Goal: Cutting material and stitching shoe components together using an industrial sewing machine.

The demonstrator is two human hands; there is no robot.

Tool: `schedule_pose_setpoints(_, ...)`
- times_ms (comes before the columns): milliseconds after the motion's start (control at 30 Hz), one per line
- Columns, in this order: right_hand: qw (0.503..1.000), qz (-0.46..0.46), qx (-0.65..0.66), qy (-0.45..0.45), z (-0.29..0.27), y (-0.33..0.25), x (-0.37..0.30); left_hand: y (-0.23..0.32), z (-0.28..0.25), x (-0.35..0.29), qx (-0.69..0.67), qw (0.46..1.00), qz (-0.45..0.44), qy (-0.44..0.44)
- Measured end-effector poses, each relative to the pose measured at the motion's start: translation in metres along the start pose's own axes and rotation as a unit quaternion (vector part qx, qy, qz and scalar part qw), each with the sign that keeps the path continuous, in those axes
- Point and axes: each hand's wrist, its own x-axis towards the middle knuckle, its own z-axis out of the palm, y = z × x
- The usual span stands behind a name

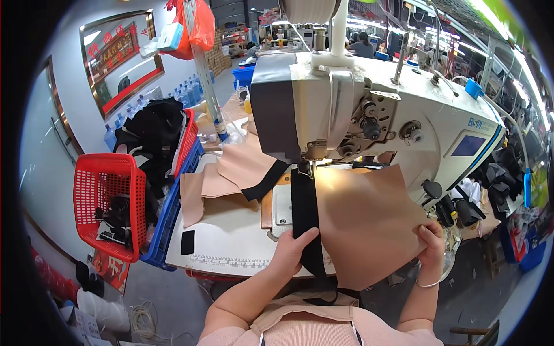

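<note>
A white sewing machine (pixel 427 98) stands in front of me, its lit needle area (pixel 311 168) over the work. Under the presser foot runs a black fabric strip (pixel 305 202), along the left edge of a tan fabric panel (pixel 369 225). My left hand (pixel 296 248) grips the strip just in front of the needle plate, thumb on top. My right hand (pixel 430 242) pinches the panel's right edge and holds it out toward the right. More tan pieces with a black band (pixel 234 176) lie left of the needle on the white table (pixel 225 248).
A red basket (pixel 109 196) with black pieces stands at the left beside a blue crate (pixel 164 230) and a heap of black fabric (pixel 151 130). A small black square (pixel 188 242) lies at the table's left edge. Dark cloth (pixel 501 179) is piled at the right.
</note>
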Motion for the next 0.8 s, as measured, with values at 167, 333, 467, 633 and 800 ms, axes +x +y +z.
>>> schedule_pose_setpoints(167, 1.0, 0.024, 0.008, -0.001, 0.003, 0.004, 0.02, 0.008, 0.0, 0.018, 0.006, 1.0, 0.019, -0.01)
schedule_pose_setpoints(333, 0.999, 0.049, 0.012, 0.008, 0.007, 0.01, 0.037, 0.017, -0.001, 0.037, 0.025, 0.999, 0.035, -0.019)
schedule_pose_setpoints(467, 0.998, 0.062, 0.015, 0.002, 0.007, 0.015, 0.052, 0.024, -0.003, 0.053, 0.054, 0.997, 0.041, -0.028)
schedule_pose_setpoints(633, 0.996, 0.081, 0.032, -0.017, 0.008, 0.022, 0.072, 0.034, -0.005, 0.073, 0.076, 0.995, 0.051, -0.03)
schedule_pose_setpoints(800, 0.994, 0.091, -0.044, -0.037, -0.004, 0.036, 0.07, 0.026, -0.014, 0.076, 0.131, 0.99, 0.044, -0.034)
